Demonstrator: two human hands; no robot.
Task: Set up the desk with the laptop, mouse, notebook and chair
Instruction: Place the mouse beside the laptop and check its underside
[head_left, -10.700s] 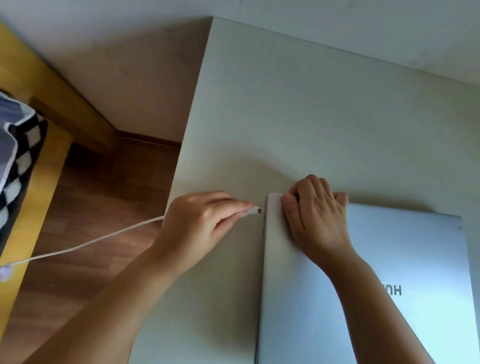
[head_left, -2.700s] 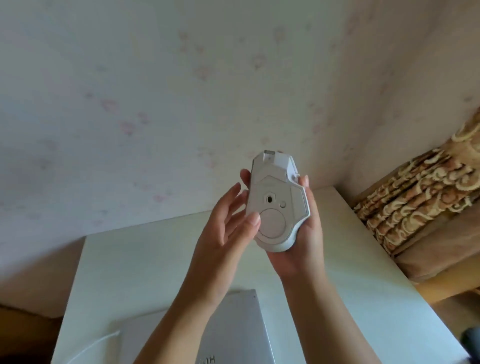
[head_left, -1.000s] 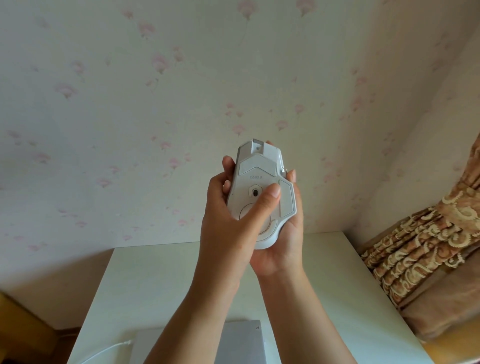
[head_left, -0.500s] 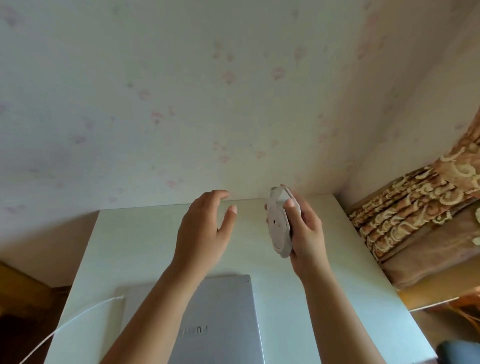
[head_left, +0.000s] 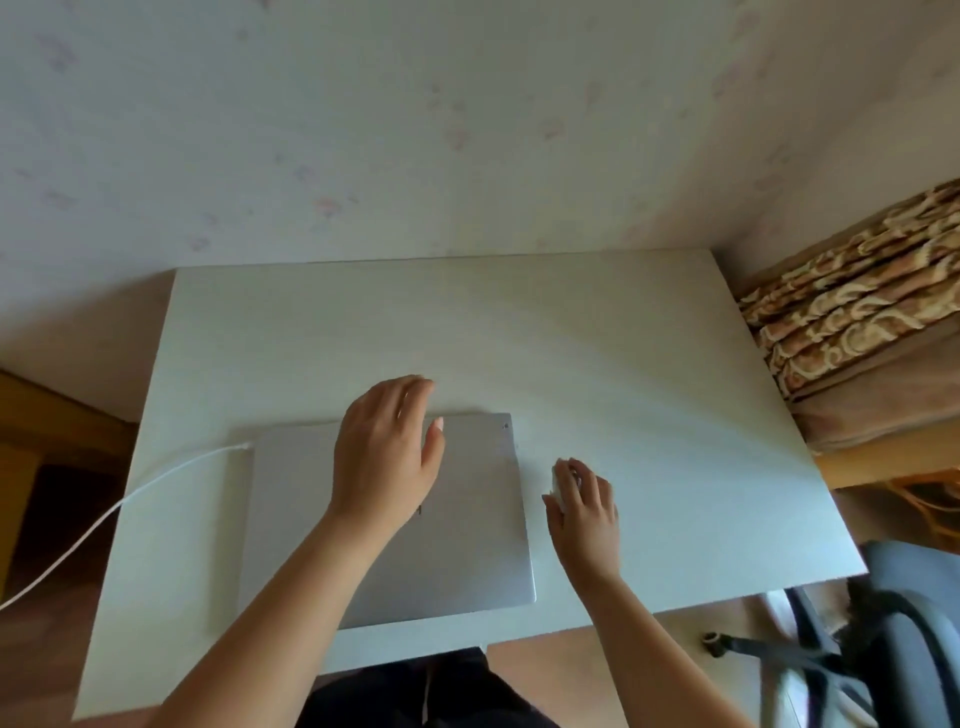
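A closed silver laptop (head_left: 467, 551) lies on the white desk (head_left: 649, 374), with a white charging cable (head_left: 156, 478) plugged into its left side. My left hand (head_left: 387, 457) hovers over the laptop lid, fingers relaxed and holding nothing. Just right of the laptop, my right hand (head_left: 584, 501) covers the white mouse (head_left: 557, 486) and holds it down on the desk; only the mouse's left edge shows. The grey chair (head_left: 893, 634) stands at the desk's right front corner. No notebook is in view.
A patterned brown curtain (head_left: 852, 291) hangs to the right of the desk. The wallpapered wall (head_left: 415, 130) runs along the desk's far edge. Wooden furniture (head_left: 47, 415) stands at the left. The cable trails off the desk's left edge.
My right hand has brought the mouse down from the air onto the desk beside the laptop. My left hand has let go of it and dropped over the laptop lid.
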